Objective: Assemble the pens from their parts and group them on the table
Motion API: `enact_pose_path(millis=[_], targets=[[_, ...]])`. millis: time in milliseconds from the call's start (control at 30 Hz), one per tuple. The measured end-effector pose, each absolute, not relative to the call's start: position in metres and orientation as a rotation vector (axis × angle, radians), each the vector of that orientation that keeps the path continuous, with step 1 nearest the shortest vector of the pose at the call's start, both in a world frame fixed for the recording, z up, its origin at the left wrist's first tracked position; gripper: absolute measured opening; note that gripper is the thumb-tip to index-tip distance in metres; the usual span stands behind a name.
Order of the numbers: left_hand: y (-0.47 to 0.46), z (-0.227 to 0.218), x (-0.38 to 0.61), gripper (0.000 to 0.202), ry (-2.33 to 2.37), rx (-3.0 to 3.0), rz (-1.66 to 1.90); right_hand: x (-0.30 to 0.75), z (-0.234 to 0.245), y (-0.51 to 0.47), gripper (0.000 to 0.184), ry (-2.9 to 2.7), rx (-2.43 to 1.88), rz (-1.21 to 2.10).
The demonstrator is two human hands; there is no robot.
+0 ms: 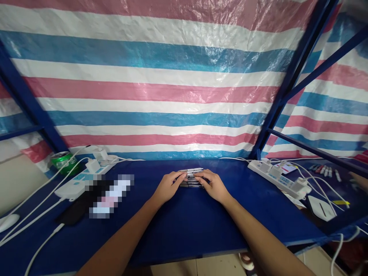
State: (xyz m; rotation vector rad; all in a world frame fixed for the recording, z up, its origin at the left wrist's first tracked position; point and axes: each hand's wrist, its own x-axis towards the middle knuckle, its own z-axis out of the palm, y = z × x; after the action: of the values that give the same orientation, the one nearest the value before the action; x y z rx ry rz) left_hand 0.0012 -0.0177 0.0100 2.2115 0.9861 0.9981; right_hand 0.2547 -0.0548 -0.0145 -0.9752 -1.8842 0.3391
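Observation:
A row of several grey and black pens (191, 171) lies side by side on the blue table (178, 226), near its far middle. My left hand (167, 186) rests on the left ends of the pens, fingers stretched flat and close together. My right hand (212, 184) lies on the right ends the same way, fingers extended over the pens. Both hands press on the row from the two sides; neither hand wraps round a pen.
A white power strip (79, 182) with plugs and cables lies at the left, beside a green can (63, 161) and a black phone (75, 209). Another power strip (277, 178) lies at the right. Markers (324, 170) lie on the neighbouring table. A striped tarp hangs behind.

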Motion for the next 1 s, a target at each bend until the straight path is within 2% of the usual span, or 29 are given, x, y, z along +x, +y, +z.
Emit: enact_pose_path(millis=[100, 200, 333, 633, 833, 1000], targets=[[-0.0166, 0.0088, 0.0013, 0.030, 0.986, 2.240, 0.999, 0.2551, -0.0134, -0.0555, 0.026, -1.887, -0.981, 0.349], [-0.0176, 0.0093, 0.0022, 0.038, 0.999, 2.229, 1.038, 0.2557, -0.0120, -0.0568, 0.026, -1.878, -0.990, 0.356], [-0.0199, 0.0115, 0.0041, 0.036, 1.024, 2.190, 0.982, 0.2565, -0.0126, -0.0563, 0.026, -1.877, -0.997, 0.351], [-0.0160, 0.0091, 0.0000, 0.018, 0.957, 2.190, 1.085, 0.2569, -0.0164, -0.0572, 0.026, -1.856, -1.030, 0.464], [-0.0181, 0.0098, 0.0006, 0.027, 1.025, 2.187, 1.035, 0.2584, -0.0151, -0.0574, 0.024, -1.868, -1.050, 0.433], [-0.0162, 0.0105, 0.0003, 0.021, 1.022, 2.206, 1.000, 0.2595, -0.0123, -0.0614, 0.027, -1.849, -1.084, 0.546]])
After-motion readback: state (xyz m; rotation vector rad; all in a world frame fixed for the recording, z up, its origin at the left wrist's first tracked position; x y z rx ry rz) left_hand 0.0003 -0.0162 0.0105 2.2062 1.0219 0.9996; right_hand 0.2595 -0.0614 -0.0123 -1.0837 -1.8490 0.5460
